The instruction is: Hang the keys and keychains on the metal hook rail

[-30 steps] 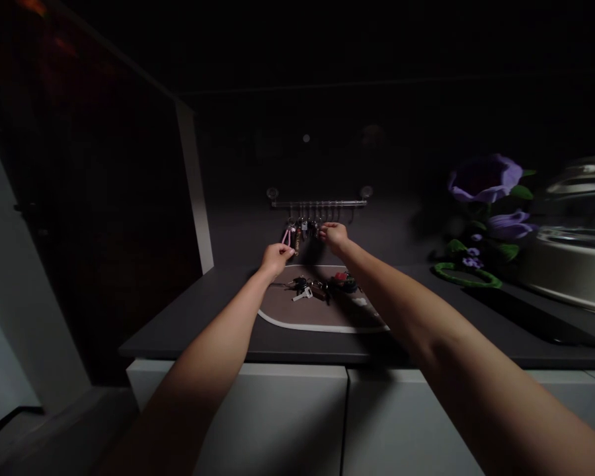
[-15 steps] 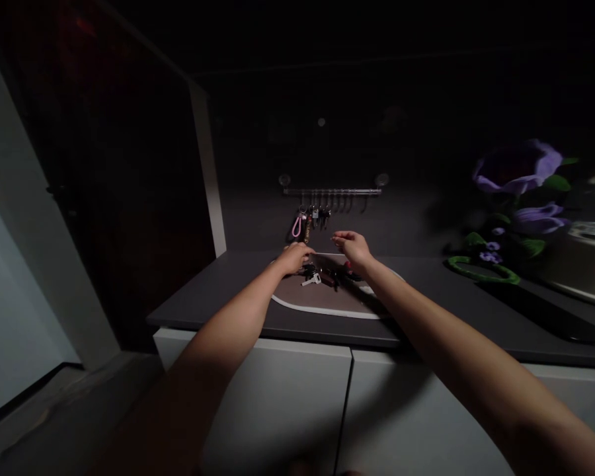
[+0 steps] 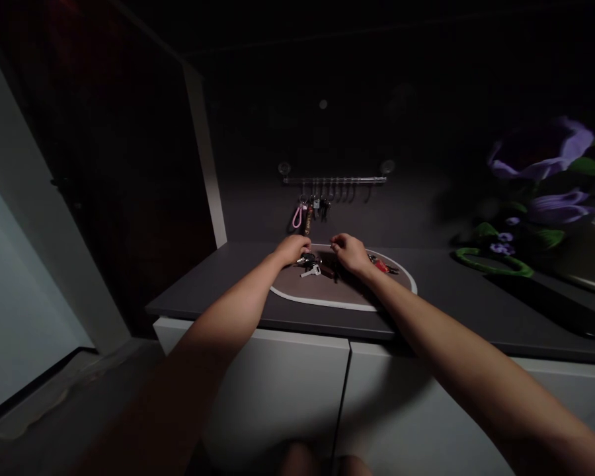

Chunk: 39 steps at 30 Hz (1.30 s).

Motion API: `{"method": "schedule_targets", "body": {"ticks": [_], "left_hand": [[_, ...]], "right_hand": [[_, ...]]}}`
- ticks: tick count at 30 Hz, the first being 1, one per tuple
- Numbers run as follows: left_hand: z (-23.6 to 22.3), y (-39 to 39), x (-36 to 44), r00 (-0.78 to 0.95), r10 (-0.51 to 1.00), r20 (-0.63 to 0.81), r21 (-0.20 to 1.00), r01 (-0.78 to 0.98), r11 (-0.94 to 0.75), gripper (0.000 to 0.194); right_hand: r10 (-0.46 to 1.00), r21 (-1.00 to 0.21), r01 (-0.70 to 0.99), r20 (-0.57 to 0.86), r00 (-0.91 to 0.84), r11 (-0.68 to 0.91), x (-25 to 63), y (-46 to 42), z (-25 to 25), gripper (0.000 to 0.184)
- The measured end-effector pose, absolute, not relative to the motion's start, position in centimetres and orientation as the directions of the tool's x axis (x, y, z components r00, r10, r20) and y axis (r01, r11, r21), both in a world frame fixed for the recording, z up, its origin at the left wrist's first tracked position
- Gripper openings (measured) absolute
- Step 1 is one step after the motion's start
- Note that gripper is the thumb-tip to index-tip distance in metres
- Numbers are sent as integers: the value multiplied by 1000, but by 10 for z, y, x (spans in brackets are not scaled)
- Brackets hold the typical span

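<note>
Silver key [image 3: 310,271] on white-edged oval mat [image 3: 322,301] at lower center, 2 hands above it, left hand [image 3: 292,249] curled over dark keys [image 3: 306,259], right hand [image 3: 351,254] pinched, held item too small to tell

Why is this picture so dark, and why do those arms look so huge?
In the head view, light falls mainly on the counter, while the wall above fades nearly to black. The wide lens swells the arms toward the bottom corners, leaving the left hand and right hand small. A shadow darkens the mat beneath the right forearm.
</note>
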<state>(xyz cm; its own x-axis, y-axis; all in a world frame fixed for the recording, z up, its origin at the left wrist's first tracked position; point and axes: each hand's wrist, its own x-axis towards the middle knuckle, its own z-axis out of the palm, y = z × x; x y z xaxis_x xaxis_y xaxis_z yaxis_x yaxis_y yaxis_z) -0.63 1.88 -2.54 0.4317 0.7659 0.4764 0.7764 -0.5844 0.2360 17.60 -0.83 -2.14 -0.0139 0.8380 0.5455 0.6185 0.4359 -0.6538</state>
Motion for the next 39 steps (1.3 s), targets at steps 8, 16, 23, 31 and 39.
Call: {"method": "schedule_targets", "body": {"ticks": [8,16,23,31,39], "left_hand": [[-13,8,-10,349,796,495,399,723,-564,9],[-8,0,0,246,911,332,877,275,-394,5],[2,-11,2,249,920,304,940,76,-332,9],[3,-10,2,208,880,428,889,76,-451,16],[1,-5,0,188,835,517,825,150,-544,26]], "right_hand": [[841,-584,683,535,-80,437,172,-9,-23,12],[869,-749,473,489,-79,465,167,-9,-22,7],[890,-899,65,416,-187,434,161,-13,-19,15],[859,-895,-112,446,-252,431,161,-15,-17,29],[847,-873,-91,487,-216,479,163,-13,-17,30]]}}
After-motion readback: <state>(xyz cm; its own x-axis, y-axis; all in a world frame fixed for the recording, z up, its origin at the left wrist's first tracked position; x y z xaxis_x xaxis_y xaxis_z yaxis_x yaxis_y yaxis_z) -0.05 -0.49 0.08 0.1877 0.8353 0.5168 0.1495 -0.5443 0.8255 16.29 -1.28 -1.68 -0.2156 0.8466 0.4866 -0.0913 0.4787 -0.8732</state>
